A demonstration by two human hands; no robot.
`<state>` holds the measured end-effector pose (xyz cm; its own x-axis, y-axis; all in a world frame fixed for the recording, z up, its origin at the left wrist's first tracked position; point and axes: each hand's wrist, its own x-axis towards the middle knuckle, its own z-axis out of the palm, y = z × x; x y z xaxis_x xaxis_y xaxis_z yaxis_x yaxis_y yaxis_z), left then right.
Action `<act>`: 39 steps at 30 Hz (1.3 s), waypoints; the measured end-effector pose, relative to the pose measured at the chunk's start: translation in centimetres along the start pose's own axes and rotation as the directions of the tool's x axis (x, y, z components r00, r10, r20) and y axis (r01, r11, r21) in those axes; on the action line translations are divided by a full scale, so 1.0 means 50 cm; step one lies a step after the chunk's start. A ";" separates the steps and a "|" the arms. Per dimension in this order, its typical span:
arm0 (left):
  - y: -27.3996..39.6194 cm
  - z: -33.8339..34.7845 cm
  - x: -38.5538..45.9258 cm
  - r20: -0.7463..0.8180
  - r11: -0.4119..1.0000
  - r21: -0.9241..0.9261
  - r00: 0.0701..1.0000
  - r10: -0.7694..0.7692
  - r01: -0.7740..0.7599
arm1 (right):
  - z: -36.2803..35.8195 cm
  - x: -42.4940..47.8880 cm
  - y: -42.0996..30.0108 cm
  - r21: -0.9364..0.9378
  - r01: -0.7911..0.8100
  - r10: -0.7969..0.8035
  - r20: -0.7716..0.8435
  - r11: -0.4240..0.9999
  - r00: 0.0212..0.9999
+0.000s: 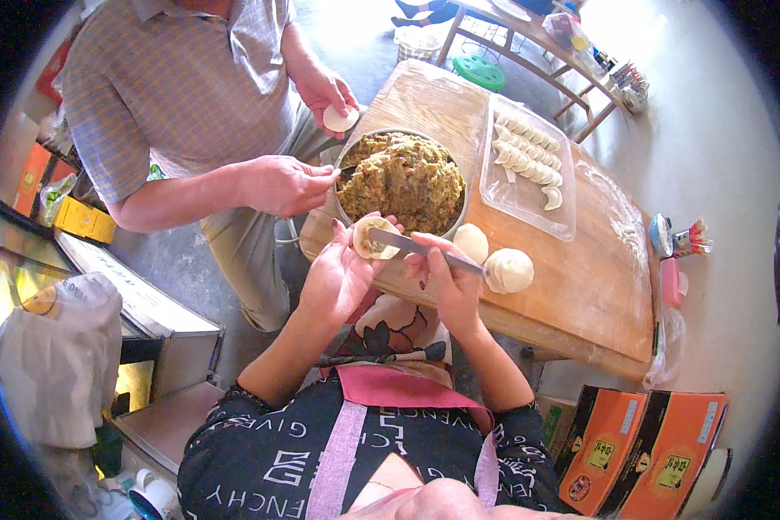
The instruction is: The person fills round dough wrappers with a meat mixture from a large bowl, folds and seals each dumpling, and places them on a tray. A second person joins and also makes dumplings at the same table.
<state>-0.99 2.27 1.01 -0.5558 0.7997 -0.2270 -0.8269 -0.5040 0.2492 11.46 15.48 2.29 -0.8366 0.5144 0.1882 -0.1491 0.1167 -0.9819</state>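
A round dumpling wrapper (364, 249) lies across the fingers of my left hand (343, 276), with a little filling at its middle. My right hand (446, 276) grips a flat metal spatula (396, 242), whose blade tip rests on that filling. Just beyond both hands stands a large metal bowl (463, 218) heaped with chopped filling (403, 175). Two stacks of wrappers, the nearer stack (511, 270) and the farther stack (471, 242), sit on the wooden table (578, 286) right of my right hand.
A clear plastic tray (526, 220) holds rows of folded dumplings (526, 153). Across the bowl, another person (201, 110) holds a wrapper (340, 119) and a utensil at the bowl's rim. Orange cartons (601, 448) stand below the table at right; a green stool (478, 72) is beyond it.
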 end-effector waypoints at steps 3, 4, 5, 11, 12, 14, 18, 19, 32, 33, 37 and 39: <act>-0.005 -0.008 -0.005 -0.035 1.000 0.031 0.999 0.006 -0.005 | 0.001 0.004 0.029 0.313 -0.287 0.315 -0.041 0.905 0.948; -0.005 -0.016 -0.006 -0.058 0.999 0.041 0.998 0.015 -0.013 | -0.007 0.002 0.030 0.319 -0.329 0.361 -0.043 0.889 0.932; -0.002 -0.026 -0.009 -0.052 0.999 0.034 0.998 0.029 -0.027 | -0.016 0.002 0.030 0.325 -0.371 0.406 -0.045 0.870 0.913; 0.037 -0.052 -0.062 -0.038 0.995 0.072 0.996 0.078 -0.075 | -0.059 0.031 -0.006 -0.056 -0.122 0.109 -0.195 0.991 0.975; 0.036 -0.060 -0.064 -0.030 0.990 0.125 0.997 0.072 -0.068 | -0.056 0.035 -0.004 -0.115 -0.121 0.105 -0.132 0.986 0.986; 0.033 -0.063 -0.067 -0.085 0.990 0.133 0.994 0.063 -0.052 | -0.052 0.046 0.015 -0.275 -0.021 0.015 -0.022 0.961 1.000; 0.033 -0.069 -0.069 -0.116 0.996 0.084 0.992 0.050 -0.040 | -0.043 0.063 0.011 -0.449 0.077 -0.042 0.087 0.890 0.995; 0.033 -0.069 -0.070 -0.119 0.994 0.097 0.991 0.052 -0.041 | -0.044 0.062 0.019 -0.462 0.086 -0.036 0.117 0.883 0.993; 0.012 -0.066 -0.063 -0.109 0.994 0.113 0.994 0.014 -0.001 | -0.069 0.069 0.045 -0.061 -0.241 0.240 -0.029 0.969 0.970; 0.012 -0.070 -0.064 -0.101 0.993 0.115 0.995 0.013 -0.002 | -0.067 0.072 0.041 -0.046 -0.245 0.242 -0.055 0.969 0.969; 0.007 -0.069 -0.066 -0.098 0.996 0.084 0.995 0.006 0.003 | -0.067 0.082 0.042 -0.001 -0.196 0.193 -0.158 0.981 0.968; 0.005 -0.073 -0.064 -0.084 0.997 0.081 0.996 0.004 0.003 | -0.071 0.083 0.044 -0.010 -0.159 0.155 -0.173 0.987 0.973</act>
<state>0.29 -1.61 -1.63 -0.5646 0.7671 -0.3046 -0.8188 -0.4740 0.3238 9.50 20.88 0.99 -0.7454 0.6657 0.0342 -0.0085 0.0419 -0.9991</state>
